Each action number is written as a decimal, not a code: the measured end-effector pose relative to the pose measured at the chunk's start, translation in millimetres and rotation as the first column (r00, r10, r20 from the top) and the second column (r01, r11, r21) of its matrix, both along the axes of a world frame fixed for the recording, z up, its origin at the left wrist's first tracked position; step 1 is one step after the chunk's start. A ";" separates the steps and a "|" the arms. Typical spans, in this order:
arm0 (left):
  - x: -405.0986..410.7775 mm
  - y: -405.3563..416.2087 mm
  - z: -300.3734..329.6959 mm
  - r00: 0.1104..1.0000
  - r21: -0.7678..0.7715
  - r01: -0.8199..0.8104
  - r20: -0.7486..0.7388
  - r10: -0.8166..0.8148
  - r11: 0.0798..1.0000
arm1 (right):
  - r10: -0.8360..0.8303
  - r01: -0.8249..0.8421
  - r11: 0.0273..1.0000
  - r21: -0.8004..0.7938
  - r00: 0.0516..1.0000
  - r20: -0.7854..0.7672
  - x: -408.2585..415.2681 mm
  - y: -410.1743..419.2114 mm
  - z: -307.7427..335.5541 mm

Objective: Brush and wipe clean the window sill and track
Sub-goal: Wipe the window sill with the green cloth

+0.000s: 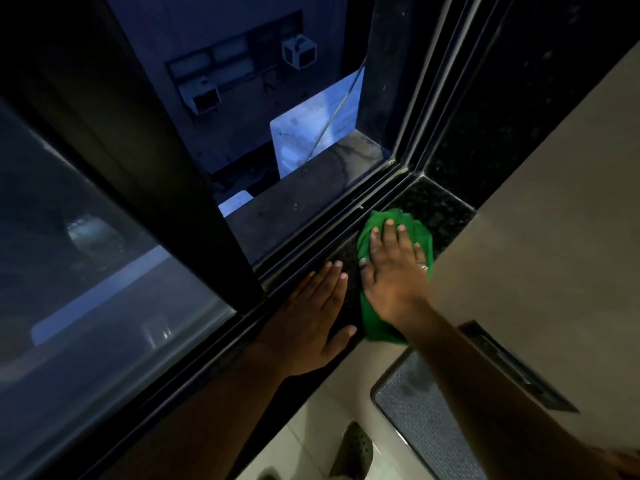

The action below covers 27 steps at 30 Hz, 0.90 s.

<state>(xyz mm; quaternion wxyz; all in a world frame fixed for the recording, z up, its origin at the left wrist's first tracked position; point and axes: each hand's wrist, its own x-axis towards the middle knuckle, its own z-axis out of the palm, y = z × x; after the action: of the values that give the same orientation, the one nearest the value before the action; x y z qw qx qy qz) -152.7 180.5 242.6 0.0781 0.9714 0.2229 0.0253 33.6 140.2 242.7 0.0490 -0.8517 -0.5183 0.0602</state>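
The left hand point(313, 320) lies flat on the near stretch of the dark sill point(440, 209), fingers open, holding nothing. Just right and farther, the right hand point(394, 268) presses a green cloth point(419, 230) flat, fingers spread. The sill runs toward the far right corner; the track point(311, 244) lies alongside, left of the cloth.

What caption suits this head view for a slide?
Right hand presses green cloth onto dark granite sill; left hand rests flat beside it.
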 end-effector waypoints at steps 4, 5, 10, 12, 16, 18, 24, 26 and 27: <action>-2.0 -11.8 3.0 0.974 -0.133 -0.093 0.194 0.118 0.987 | 0.198 -0.138 0.966 0.217 0.938 -0.285 -4.6 -28.5 10.7; 5.6 -15.3 4.7 0.966 -0.122 -0.112 0.219 0.137 0.986 | 0.202 -0.090 0.951 0.296 0.905 -0.373 5.8 -31.6 16.8; 102.3 -26.7 15.3 0.969 -0.070 -0.172 0.169 0.181 0.983 | 0.096 -0.042 0.970 0.241 0.972 -0.216 107.8 -13.8 33.0; 130.5 -27.8 12.5 0.964 -0.083 -0.243 0.090 0.250 0.966 | 0.142 -0.135 0.989 0.066 0.984 -0.107 131.3 -0.8 26.5; 132.7 -25.1 2.1 0.958 -0.049 -0.273 0.071 0.276 0.961 | 0.230 -0.224 0.972 -0.075 0.970 0.080 135.3 8.6 4.4; 119.4 -27.3 2.8 0.965 -0.042 -0.253 0.057 0.255 0.967 | 0.207 -0.203 0.978 -0.055 0.974 0.093 133.5 7.1 1.9; 40.6 -43.1 2.2 0.982 -0.001 -0.183 -0.037 0.183 0.983 | 0.152 -0.140 0.982 -0.124 0.984 0.088 106.6 2.4 -6.3; 36.3 -42.7 3.7 0.984 0.008 -0.165 -0.065 0.165 0.986 | 0.135 -0.128 0.988 -0.082 0.988 0.079 95.8 -1.1 -9.6; 40.7 -40.7 4.3 0.984 0.005 -0.160 -0.073 0.160 0.987 | 0.123 -0.118 0.991 -0.061 0.989 0.077 94.1 -1.9 -10.0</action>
<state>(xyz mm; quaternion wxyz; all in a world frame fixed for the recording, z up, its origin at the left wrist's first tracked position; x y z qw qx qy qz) -112.0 139.9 246.9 0.0679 0.9506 0.3029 -0.0044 127.7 138.3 232.8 0.0001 -0.8216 -0.5684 0.0432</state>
